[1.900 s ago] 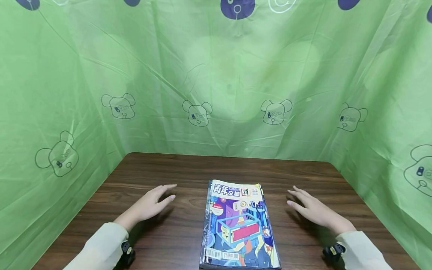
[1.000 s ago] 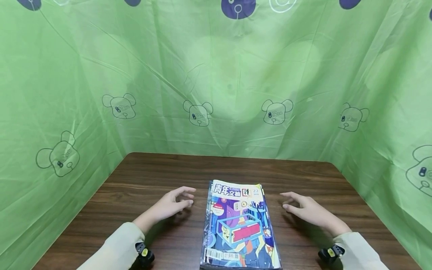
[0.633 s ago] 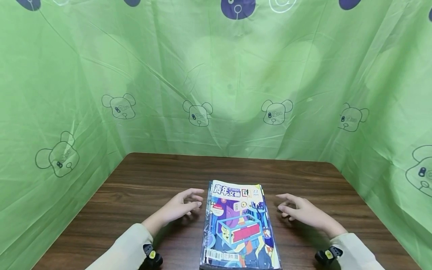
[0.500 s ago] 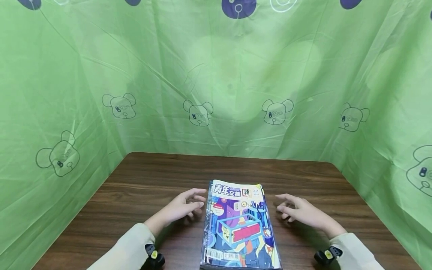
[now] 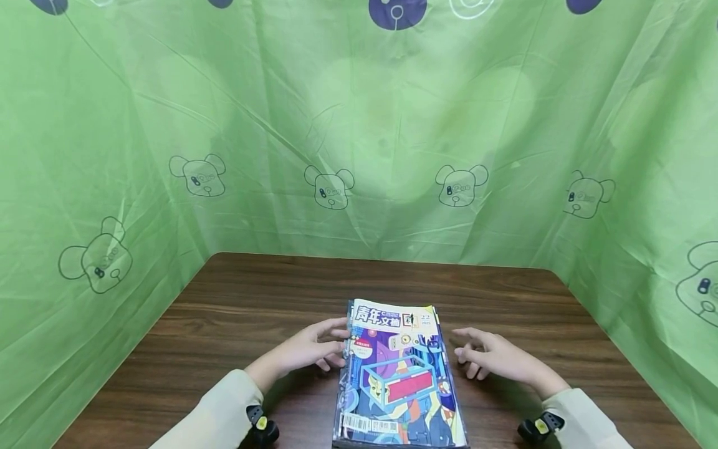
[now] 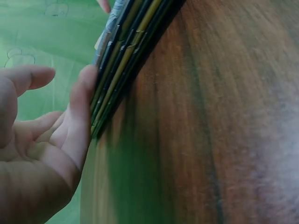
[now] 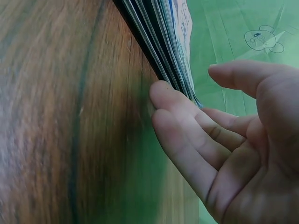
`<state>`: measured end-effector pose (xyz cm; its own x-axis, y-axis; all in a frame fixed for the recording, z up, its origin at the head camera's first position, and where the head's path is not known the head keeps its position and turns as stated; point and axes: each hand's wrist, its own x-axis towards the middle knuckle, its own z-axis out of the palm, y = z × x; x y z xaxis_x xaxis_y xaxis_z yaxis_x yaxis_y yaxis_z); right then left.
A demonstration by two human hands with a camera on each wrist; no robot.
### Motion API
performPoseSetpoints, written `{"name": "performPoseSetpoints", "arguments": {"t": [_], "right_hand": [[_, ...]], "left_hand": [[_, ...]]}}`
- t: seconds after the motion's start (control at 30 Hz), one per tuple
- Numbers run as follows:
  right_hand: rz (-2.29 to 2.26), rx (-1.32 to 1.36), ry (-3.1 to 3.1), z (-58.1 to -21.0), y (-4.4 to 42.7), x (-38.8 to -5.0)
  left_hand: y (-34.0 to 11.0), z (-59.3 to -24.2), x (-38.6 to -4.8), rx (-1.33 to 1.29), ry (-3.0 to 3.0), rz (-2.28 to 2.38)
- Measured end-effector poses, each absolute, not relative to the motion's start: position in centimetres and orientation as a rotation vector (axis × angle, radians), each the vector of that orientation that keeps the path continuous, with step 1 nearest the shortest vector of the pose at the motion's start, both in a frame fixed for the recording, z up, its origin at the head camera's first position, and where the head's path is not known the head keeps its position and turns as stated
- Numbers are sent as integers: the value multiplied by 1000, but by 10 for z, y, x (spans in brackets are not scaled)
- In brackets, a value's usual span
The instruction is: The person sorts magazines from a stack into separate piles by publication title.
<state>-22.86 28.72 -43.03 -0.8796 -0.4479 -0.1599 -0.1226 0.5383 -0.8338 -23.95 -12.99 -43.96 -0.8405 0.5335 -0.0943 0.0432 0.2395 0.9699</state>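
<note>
A stack of magazines (image 5: 399, 374) lies flat on the dark wood-grained worktop (image 5: 252, 287), about midway between its left and right edges and well back from its far edge. The top cover is mostly purple and blue, with large characters across a white band at its far end, a pinkish-red panel (image 5: 408, 386) near its middle and a white barcode strip (image 5: 356, 423) near its lower left corner. The left wrist view shows several thin spines, dark and yellowish, piled together.

The left hand (image 5: 303, 349) is spread wide, thumb apart from the fingers, its fingertips at the left side of the stack, one touching the spines; it grips nothing. The right hand (image 5: 499, 358) is also wide, fingers slightly bent and holding nothing, just beside the stack's right side; whether a fingertip touches it cannot be told.

Both arms wear pale sleeves (image 5: 204, 411). A green curtain (image 5: 359, 112) printed with bear outlines hangs beyond the worktop's far, left and right edges.
</note>
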Motion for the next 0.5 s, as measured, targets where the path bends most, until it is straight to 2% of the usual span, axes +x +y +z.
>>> {"name": "performPoseSetpoints", "arguments": {"t": [0.5], "right_hand": [[-1297,-461,2249,-438,272,-229]], "left_hand": [[-121,-431,-241,448,1998,1618]]}}
